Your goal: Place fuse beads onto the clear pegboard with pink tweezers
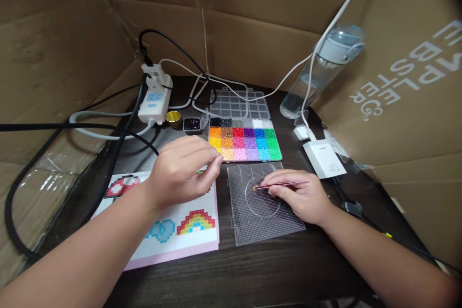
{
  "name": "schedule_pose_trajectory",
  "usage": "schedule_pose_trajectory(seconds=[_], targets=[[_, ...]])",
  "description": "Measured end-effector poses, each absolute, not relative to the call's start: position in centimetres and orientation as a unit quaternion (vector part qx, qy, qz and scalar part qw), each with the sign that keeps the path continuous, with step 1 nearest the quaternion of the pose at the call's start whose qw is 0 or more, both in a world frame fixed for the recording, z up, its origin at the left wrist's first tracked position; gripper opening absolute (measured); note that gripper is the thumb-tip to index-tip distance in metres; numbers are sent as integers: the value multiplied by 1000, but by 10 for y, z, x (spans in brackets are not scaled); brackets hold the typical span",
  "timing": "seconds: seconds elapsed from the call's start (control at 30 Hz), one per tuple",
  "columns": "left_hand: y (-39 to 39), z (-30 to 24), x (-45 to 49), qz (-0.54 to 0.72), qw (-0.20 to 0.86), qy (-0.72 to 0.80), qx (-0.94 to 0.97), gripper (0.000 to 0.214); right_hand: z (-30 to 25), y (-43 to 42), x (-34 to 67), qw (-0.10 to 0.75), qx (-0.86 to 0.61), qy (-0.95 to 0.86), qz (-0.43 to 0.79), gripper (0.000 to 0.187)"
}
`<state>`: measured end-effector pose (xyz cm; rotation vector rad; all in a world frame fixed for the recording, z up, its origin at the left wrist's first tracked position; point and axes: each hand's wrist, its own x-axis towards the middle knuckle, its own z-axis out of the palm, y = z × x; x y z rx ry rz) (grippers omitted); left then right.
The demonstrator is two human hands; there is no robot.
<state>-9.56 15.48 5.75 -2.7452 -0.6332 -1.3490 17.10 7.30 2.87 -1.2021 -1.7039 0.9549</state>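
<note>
My right hand holds pink tweezers over a clear pegboard marked with a pale circle. Their tip meets a small orange-brown cluster of beads inside that circle. My left hand is closed in a pinch at the near left corner of the bead box, above the sheet; whatever its fingertips hold is too small to make out. Many colours of beads fill the box's compartments, and its clear lid lies open behind. Partly under my left forearm is a printed pattern sheet with a rainbow.
A power strip, a gold cup and a little box of dark beads stand at the back left. Right of the bead box are a water bottle and a white charger. Cables cross the left side; cardboard walls surround the table.
</note>
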Motion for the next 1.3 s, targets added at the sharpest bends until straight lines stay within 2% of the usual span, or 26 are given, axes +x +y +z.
schedule_pose_trajectory(seconds=[1.3], targets=[[154,58,-95,-430,15,-204,-879,12,26,75,174,399,-470,-668,416,18]])
